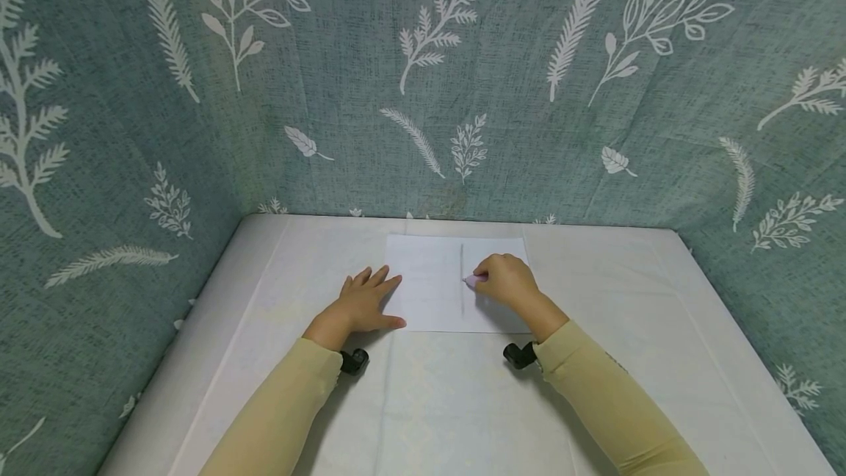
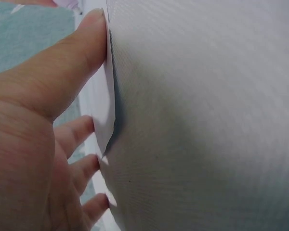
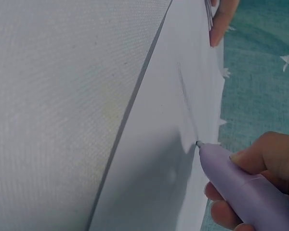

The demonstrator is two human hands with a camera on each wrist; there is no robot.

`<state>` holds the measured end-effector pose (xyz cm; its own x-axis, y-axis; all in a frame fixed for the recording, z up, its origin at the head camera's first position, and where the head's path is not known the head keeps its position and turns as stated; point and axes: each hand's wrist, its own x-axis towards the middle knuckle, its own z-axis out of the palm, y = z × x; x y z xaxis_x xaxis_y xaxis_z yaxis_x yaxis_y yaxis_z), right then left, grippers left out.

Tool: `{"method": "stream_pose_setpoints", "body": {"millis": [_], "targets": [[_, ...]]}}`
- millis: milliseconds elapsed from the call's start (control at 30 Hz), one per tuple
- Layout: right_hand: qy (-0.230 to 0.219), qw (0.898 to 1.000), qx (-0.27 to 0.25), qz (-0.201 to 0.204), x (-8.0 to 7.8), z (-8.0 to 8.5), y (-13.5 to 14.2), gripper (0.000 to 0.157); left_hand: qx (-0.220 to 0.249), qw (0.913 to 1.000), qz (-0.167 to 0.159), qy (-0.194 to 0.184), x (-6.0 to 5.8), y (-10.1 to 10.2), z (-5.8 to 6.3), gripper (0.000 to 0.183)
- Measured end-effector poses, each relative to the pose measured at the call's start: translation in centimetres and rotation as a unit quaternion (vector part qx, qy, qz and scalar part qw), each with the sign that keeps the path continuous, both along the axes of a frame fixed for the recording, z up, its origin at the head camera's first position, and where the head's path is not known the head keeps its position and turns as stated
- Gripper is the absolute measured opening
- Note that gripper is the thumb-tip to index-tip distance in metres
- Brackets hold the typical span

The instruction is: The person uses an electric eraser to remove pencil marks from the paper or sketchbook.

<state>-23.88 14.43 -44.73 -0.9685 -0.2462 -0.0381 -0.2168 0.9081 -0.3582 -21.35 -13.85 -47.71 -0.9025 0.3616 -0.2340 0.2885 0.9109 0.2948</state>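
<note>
A white sheet of paper [image 1: 423,270] lies on the table with a grey line [image 1: 462,259] running down it. My left hand [image 1: 363,305] is spread over the sheet's left edge, fingers straight. In the left wrist view its thumb [image 2: 82,45] presses the paper, whose edge lifts slightly off the table. My right hand [image 1: 512,281] pinches a thick lilac pen-shaped tool [image 3: 236,180] between thumb and fingers. The tool's small dark tip [image 3: 199,144] touches the paper at the grey line. The tool's rear end lies hidden in the hand or out of frame.
White cloth covers the table [image 1: 456,402]. Green fabric with white leaf prints [image 1: 357,57] rises behind the table and along both sides. A black wrist camera [image 1: 355,361] sits at the left wrist, and another black camera [image 1: 519,355] at the right.
</note>
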Motion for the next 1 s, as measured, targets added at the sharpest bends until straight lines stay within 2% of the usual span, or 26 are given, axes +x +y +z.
{"method": "stream_pose_setpoints", "body": {"millis": [267,433,633,800,1000], "targets": [[-0.001,1.0,-0.001,0.019,-0.07,-0.09,-0.07,0.021,0.002,1.0,0.0,0.0,0.04,-0.03,0.05,0.092],[0.007,1.0,0.002,0.002,-0.16,-0.21,0.03,0.02,-0.001,1.0,-0.001,-0.001,0.01,-0.08,-0.02,0.092],[0.009,0.999,0.006,0.033,-0.25,-0.21,-0.05,0.02,-0.004,1.0,0.003,-0.004,0.02,-0.09,0.04,0.092],[0.012,1.0,0.0,0.012,-0.25,-0.25,0.04,0.021,-0.001,1.0,0.001,-0.004,0.07,-0.03,0.16,0.091],[-0.002,1.0,0.004,0.011,-0.23,-0.25,0.18,0.022,-0.005,1.0,-0.002,-0.003,0.14,0.03,0.27,0.091]]}}
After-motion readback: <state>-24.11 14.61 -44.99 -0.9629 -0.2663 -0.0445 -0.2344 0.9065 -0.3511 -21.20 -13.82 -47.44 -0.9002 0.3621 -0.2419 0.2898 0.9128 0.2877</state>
